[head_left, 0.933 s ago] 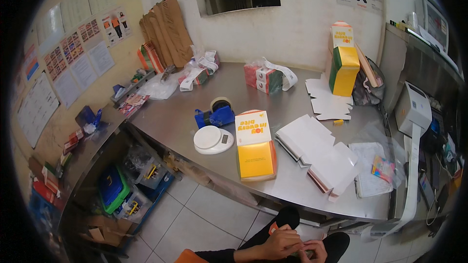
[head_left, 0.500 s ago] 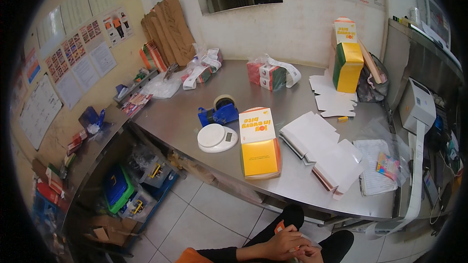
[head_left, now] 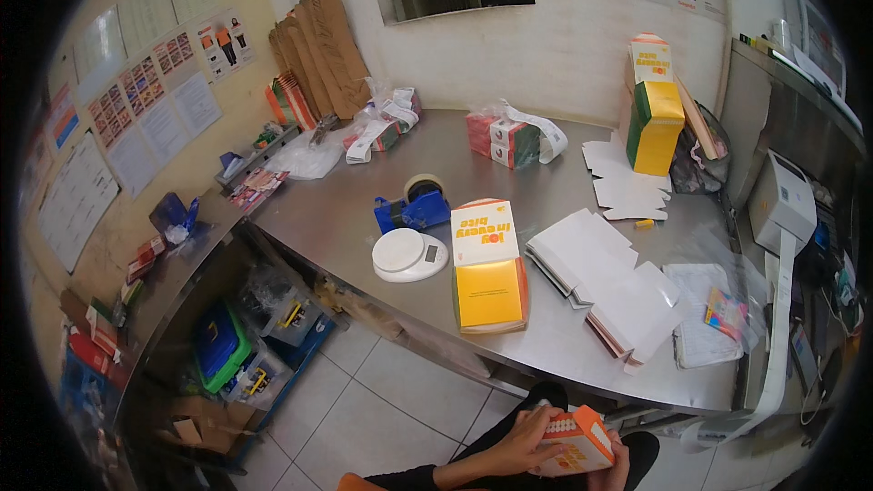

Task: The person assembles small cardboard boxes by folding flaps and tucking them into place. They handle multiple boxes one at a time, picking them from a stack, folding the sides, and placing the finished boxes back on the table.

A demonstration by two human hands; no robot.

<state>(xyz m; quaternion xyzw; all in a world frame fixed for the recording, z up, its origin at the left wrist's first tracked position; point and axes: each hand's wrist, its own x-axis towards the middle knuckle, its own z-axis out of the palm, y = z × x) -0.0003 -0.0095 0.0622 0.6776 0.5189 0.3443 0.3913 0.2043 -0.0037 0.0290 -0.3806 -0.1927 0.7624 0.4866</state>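
Observation:
Low over my lap, both hands hold an orange and white carton (head_left: pixel 584 451). Its upper end is tilted, showing an orange panel and a white patterned strip. My left hand (head_left: pixel 520 444) grips the carton's left side, fingers closed along its edge. On the carton's right side, my right hand (head_left: pixel 618 465) is wrapped around it, partly hidden. On the steel table (head_left: pixel 336 209) in front lies a stack of flattened yellow and white cartons (head_left: pixel 491 295). White cardboard blanks (head_left: pixel 582 250) lie to its right.
A white kitchen scale (head_left: pixel 409 255) and a blue tape dispenser (head_left: pixel 414 206) stand left of the yellow stack. At the back right stand upright yellow cartons (head_left: pixel 658 132). A paper pad (head_left: pixel 700 323) lies near a white printer (head_left: pixel 782 200). Plastic bins (head_left: pixel 223 345) sit below left.
My hands were clasped together low in my lap. Now they are apart, with the orange and white carton raised into view between them. The view has shifted slightly.

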